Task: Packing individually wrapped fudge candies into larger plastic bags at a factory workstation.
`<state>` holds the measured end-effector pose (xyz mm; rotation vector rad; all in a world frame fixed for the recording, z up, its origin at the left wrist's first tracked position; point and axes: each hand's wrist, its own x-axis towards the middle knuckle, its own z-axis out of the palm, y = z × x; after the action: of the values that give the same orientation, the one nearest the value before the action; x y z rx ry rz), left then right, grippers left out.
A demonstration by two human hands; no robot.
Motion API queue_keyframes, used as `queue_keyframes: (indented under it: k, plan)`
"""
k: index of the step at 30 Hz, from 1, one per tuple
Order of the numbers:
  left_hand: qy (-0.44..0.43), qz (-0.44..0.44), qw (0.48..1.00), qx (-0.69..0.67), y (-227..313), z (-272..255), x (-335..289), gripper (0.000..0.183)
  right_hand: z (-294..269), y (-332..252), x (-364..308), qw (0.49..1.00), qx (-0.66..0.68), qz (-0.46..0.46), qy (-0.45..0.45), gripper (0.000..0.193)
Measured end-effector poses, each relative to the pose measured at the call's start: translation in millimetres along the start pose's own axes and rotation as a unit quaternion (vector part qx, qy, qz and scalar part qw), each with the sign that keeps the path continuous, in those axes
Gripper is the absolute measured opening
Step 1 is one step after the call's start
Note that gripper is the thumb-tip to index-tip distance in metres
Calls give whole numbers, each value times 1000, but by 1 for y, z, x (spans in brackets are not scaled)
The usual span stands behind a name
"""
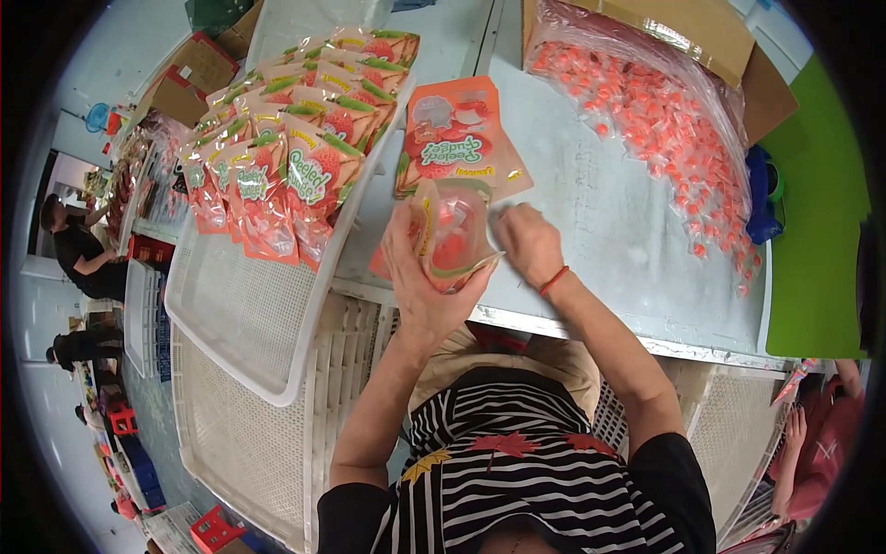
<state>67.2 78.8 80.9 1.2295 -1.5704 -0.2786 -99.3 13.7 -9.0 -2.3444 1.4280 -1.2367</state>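
My left hand [426,286] is wrapped round a pink candy pouch [454,222] whose mouth is spread wide, with red wrapped candies showing inside. Just to the right of the pouch is my right hand [531,245], low over the table, fingers curled in; whatever they may hold is hidden. A red cord circles that wrist. Beyond the held pouch lies a stack of flat pink pouches [454,125]. On the right, a heap of red wrapped candies [664,152] spills from a plastic-lined cardboard box [688,42] across the table.
At left, a white mesh tray [249,309] carries many filled pouches [295,138], its near end jutting past the table [591,212]. More trays [231,452] are below it. A blue object [764,194] sits by the green surface [817,212]. A co-worker's arm [789,452] shows at lower right.
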Motion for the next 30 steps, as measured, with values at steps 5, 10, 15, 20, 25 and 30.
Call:
queue_keyframes:
  k: [5,10,15,20,25,30]
  plan:
    - [-31,96,987,124,-1,16,4,103,-111,-69,69,967,144,206,34,17]
    - [-40,122,986,109,5,40,5,104,-130,-101,84,997,0,62,-43,22]
    - [-64,51,996,44,13,57,4,102,-123,-101,87,993,-60,-12,-101,25]
    - [-32,115,991,67,20,61,17,97,-123,-103,76,990,-12,-2,-142,31]
    - [17,59,997,-43,13,66,16,95,-138,-109,76,996,-30,-64,-46,44]
    - [-10,40,999,24,23,61,21,105,-150,-76,66,986,58,-86,-128,25]
